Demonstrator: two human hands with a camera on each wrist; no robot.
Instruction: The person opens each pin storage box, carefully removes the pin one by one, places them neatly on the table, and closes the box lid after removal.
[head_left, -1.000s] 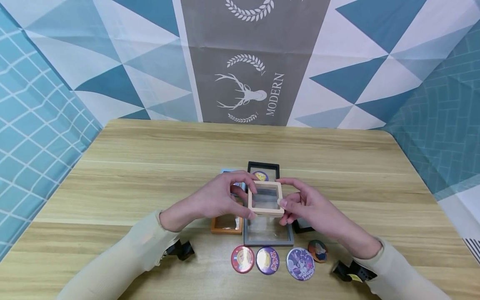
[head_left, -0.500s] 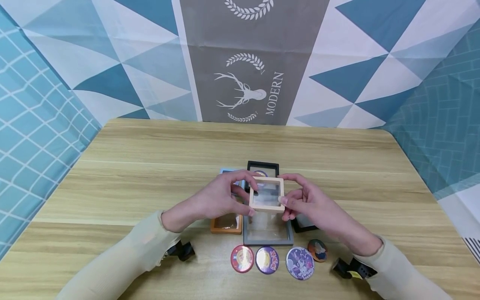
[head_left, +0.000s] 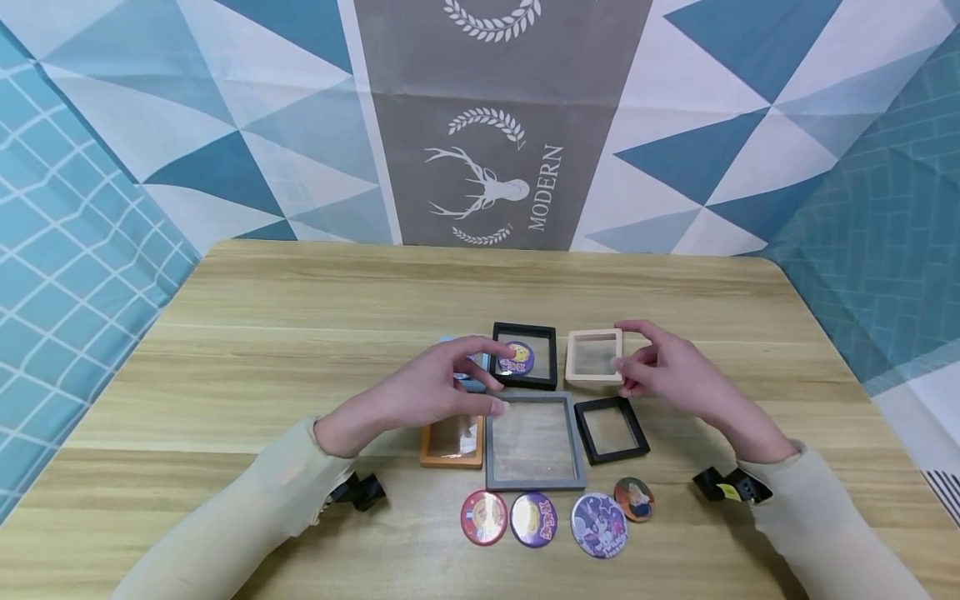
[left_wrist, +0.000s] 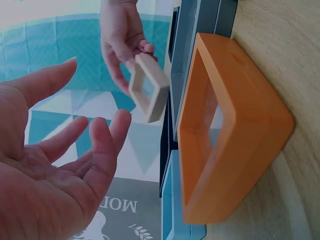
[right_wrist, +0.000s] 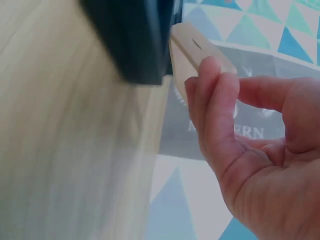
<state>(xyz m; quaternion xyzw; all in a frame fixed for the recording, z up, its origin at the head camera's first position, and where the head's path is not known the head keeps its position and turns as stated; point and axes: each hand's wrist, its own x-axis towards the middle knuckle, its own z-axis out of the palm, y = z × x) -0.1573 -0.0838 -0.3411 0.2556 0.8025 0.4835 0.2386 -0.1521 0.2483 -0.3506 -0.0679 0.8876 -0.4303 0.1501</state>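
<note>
I see the pale frame has gone from between both hands toward the table's far right corner; I judge it a one-handed carry now. My right hand pinches its right side, off the table; my left spreads loosely, holding nothing, near the orange frame.

Badges up front, middle frame just behind | rear frame beyond, lone badge within | held frame to its right
</note>
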